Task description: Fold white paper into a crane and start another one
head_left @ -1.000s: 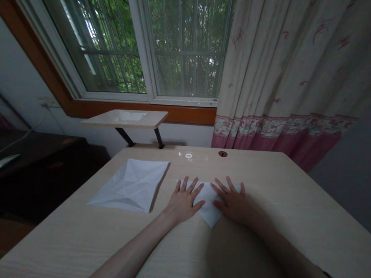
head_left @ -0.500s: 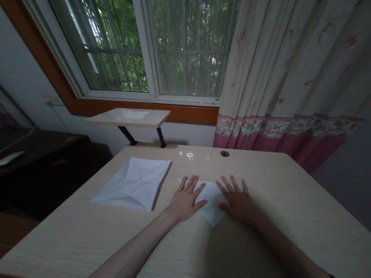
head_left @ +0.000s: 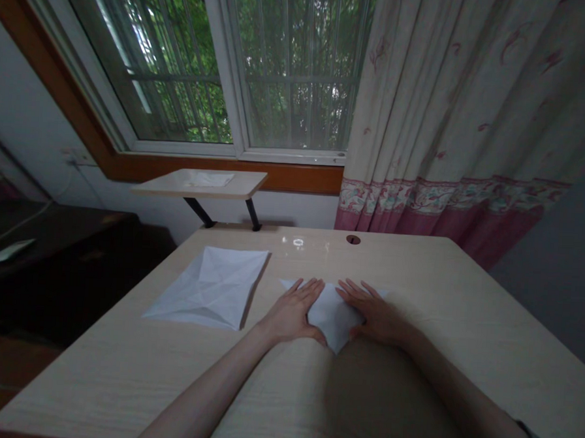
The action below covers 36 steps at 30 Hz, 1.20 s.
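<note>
A white sheet of paper folded into a triangle [head_left: 335, 313] lies on the desk, one point toward me. My left hand [head_left: 295, 314] lies over its left part, fingers outstretched and close together, thumb reaching toward the near point. Over the right part rests my right hand [head_left: 373, 315], fingers stretched forward and slightly apart, its thumb bent toward the paper's near right edge. Both hands press on the paper and cover its sides; the middle and the near point show between them.
A creased, unfolded white sheet [head_left: 215, 287] lies left of my hands on the pale wooden desk [head_left: 166, 382]. A small raised shelf [head_left: 176, 185] with white paper on it stands at the back left. Behind are a barred window and a curtain [head_left: 425, 121].
The fingers of both hands have drawn closer together. My left thumb has moved nearer the paper's near point, and the right hand has turned slightly inward. The paper stays in place.
</note>
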### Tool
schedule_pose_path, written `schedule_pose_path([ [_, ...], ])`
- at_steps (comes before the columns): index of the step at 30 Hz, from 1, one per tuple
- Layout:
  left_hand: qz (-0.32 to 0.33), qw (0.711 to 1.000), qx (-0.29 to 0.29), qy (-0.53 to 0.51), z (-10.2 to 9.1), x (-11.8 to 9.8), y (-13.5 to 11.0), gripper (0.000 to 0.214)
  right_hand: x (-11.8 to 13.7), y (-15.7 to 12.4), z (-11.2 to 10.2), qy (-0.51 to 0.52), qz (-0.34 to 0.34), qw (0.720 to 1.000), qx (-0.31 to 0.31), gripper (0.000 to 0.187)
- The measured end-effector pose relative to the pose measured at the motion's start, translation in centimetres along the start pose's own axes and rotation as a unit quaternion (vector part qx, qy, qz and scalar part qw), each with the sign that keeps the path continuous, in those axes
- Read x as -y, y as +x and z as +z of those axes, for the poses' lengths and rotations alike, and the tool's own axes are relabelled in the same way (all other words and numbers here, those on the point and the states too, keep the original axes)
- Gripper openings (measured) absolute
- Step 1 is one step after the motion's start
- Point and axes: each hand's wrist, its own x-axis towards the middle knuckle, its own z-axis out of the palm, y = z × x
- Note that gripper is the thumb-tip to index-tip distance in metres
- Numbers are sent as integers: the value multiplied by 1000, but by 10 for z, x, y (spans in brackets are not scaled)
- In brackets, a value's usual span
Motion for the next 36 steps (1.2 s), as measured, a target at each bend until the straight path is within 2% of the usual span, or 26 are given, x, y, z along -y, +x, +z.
schedule_pose_path([
  [3,10,1000,-18,2,-3,1,0,108,0,0,-2,1,-4,1000,6,110],
  [11,48,997,-63,-2,-8,3,-1,88,-2,-1,-1,-3,-12,1000,2,108],
  [15,61,995,-79,17,-9,3,-1,69,0,0,-1,1,-4,1000,4,109],
  [19,73,993,-91,28,-9,0,-2,52,1,0,-1,11,-3,1000,-6,100],
  [24,96,990,-102,11,-8,-5,-3,45,3,-3,-2,33,-12,999,-26,83],
  [30,91,989,-115,-3,-10,-8,-4,47,6,-6,-5,26,-60,992,-104,64],
  [36,98,986,-132,7,-10,-10,-5,43,8,-5,-4,-22,-127,971,-202,44],
])
